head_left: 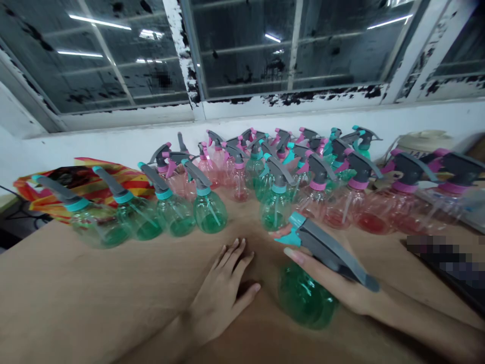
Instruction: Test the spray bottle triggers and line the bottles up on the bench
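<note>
My right hand point(341, 288) grips a green spray bottle point(306, 296) round its neck, below the grey and turquoise trigger head. The bottle is slightly blurred and its neck is hidden by my fingers. Flat on the wooden table point(125, 293), my left hand point(223, 293) lies with its fingers spread and nothing in it. Beyond it stands a green spray bottle point(210, 212) at the end of a row of several like it. Another green spray bottle point(275, 210) stands just behind the held one.
Pink spray bottles point(339, 207) line the right side, with more pink and green ones crowded behind. A red and yellow plastic bag point(113, 177) lies at the back left. A dark flat object point(447, 273), partly blurred out, sits at the right edge. Windows point(288, 50) rise behind the table.
</note>
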`<state>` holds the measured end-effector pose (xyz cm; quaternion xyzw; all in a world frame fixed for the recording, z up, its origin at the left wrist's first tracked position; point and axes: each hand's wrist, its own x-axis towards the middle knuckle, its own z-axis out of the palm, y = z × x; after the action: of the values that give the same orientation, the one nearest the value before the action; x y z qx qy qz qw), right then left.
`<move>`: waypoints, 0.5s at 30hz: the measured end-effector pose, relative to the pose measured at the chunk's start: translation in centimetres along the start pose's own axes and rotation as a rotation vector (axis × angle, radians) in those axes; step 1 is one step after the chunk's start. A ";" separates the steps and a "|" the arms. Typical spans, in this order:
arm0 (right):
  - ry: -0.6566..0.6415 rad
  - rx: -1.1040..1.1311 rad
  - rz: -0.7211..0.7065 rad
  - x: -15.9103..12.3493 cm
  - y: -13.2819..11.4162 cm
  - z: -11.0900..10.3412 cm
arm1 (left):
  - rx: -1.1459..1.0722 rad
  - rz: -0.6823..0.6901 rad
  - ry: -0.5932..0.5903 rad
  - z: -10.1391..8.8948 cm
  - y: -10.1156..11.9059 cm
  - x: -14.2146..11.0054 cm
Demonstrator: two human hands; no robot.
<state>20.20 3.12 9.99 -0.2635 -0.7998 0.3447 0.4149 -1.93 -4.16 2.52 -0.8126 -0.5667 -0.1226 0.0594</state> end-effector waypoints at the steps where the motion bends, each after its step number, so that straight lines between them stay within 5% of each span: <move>1: 0.005 0.004 0.000 0.0 0.0 0.0 | -0.001 0.000 -0.004 0.0 0.0 0.0; 15: -0.018 0.062 -0.024 -0.1 0.2 0.0 | -0.002 -0.017 -0.020 -0.1 0.0 0.0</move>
<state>20.30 3.19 9.75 -0.2379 -0.7956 0.3666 0.4195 -1.99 -4.23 2.65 -0.8090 -0.5741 -0.1154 0.0519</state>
